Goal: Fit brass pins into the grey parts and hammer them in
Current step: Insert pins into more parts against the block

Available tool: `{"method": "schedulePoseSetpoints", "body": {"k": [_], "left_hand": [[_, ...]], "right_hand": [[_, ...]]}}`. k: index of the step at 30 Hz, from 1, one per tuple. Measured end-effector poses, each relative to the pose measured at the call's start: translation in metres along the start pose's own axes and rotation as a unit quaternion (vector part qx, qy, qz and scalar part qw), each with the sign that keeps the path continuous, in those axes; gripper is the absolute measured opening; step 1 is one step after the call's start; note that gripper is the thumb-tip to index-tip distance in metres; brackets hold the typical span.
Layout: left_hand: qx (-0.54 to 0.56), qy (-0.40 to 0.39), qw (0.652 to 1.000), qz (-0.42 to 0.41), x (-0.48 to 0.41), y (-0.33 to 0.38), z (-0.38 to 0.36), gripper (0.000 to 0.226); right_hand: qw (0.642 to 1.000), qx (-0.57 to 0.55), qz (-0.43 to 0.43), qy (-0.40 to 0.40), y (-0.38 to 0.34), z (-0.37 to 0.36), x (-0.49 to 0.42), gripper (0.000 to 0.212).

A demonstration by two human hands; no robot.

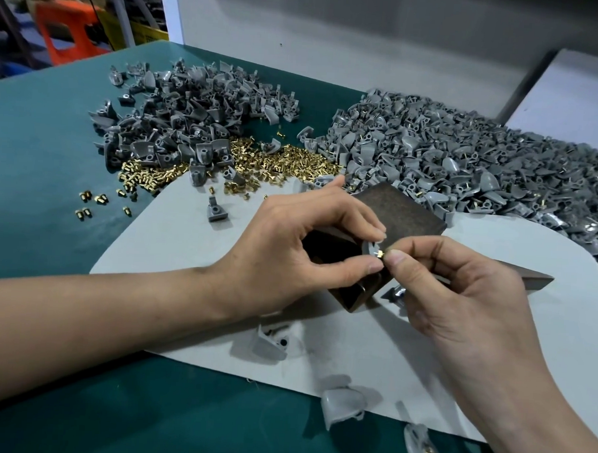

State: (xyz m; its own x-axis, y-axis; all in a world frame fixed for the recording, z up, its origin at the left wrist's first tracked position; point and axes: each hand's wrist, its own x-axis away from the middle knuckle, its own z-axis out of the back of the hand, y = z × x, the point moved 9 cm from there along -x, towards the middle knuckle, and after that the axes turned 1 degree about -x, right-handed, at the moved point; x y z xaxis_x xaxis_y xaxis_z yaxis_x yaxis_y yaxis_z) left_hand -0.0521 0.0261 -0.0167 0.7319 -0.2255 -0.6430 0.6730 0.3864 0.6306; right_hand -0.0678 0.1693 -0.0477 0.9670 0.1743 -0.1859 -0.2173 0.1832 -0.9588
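We see the left hand (pixel 290 246) reaching in from the left, thumb and curled fingers pinching a grey part (pixel 370 248) above the brown metal block (pixel 401 210). The right hand (pixel 458 301) pinches a brass pin (pixel 380 254) between thumb and forefinger, against that part.

My left hand (pixel 289 253) and right hand (pixel 458 301) are bare, nails clipped short and plain. My left forearm (pixel 98 313) and right forearm (pixel 539 408) are bare too, right to the limit of my view. Fine creases cross the knuckles.
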Motion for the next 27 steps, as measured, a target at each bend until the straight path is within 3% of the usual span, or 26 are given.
{"method": "schedulePoseSetpoints", "body": {"k": [4,9,15,18,22,27], "left_hand": [[0.002,-0.001,1.0,-0.002,0.0003,-0.0005,-0.0005,0.02],[-0.002,-0.002,1.0,-0.002,-0.0002,-0.0002,-0.0004,0.02],[-0.003,-0.001,1.0,-0.002,-0.0001,0.0001,-0.0005,0.02],[-0.004,-0.002,1.0,-0.002,-0.0002,0.0,-0.0007,0.02],[-0.004,-0.003,1.0,-0.002,-0.0001,-0.0002,-0.0013,0.019],[-0.003,-0.003,1.0,-0.001,0.0001,-0.0005,-0.0011,0.019]], "right_hand": [[0.999,-0.041,-0.01,0.006,-0.0018,-0.0005,0.0003,0.023],[0.999,-0.03,-0.011,-0.004,-0.0004,-0.0007,-0.0001,0.005],[0.999,-0.036,-0.008,0.0,-0.0031,-0.0015,0.0001,0.028],[0.998,-0.061,-0.016,-0.003,-0.003,-0.0019,0.0006,0.024],[0.996,-0.081,-0.024,-0.011,-0.0024,-0.0035,0.0003,0.003],[0.996,-0.082,-0.027,-0.008,-0.0016,-0.0044,-0.0007,0.003]]}}
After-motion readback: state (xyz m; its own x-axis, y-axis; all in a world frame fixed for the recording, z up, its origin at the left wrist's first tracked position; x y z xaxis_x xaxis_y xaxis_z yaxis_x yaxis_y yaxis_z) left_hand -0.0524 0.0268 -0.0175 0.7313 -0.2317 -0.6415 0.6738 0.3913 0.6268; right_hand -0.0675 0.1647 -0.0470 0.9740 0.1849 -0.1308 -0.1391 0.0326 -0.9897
